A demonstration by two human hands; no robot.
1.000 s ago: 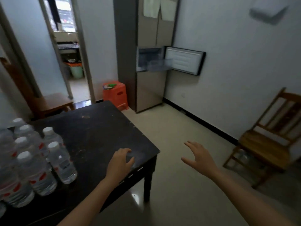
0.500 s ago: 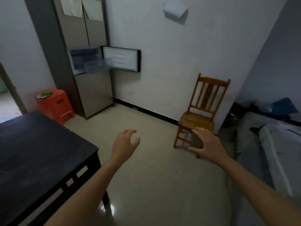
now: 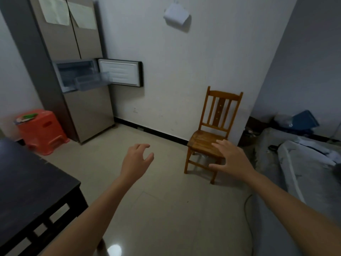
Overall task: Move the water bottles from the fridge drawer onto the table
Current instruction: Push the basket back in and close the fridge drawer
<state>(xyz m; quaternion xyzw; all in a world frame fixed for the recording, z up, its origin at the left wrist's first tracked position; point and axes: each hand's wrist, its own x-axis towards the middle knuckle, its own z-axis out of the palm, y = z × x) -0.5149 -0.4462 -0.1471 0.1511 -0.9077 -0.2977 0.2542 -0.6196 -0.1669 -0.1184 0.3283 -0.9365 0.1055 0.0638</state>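
Observation:
The tall fridge (image 3: 73, 52) stands at the back left with its small middle door (image 3: 120, 72) swung open to the right. A clear drawer (image 3: 90, 81) is pulled out of that compartment; I cannot tell if anything lies in it. A corner of the dark table (image 3: 31, 183) shows at the lower left, with no water bottles in view. My left hand (image 3: 137, 159) hangs over the floor, fingers loosely curled and holding nothing. My right hand (image 3: 230, 159) is spread open in front of the chair, also holding nothing.
A wooden chair (image 3: 215, 133) stands against the far wall at the right. An orange plastic stool (image 3: 41, 130) sits left of the fridge. A bed with grey bedding (image 3: 295, 163) fills the right side. Beige tiled floor (image 3: 147, 209) lies between the table and the fridge.
The view has swung right, away from the table; the bottles standing on it have left the frame. Both hands came off the table side and now hover over the floor.

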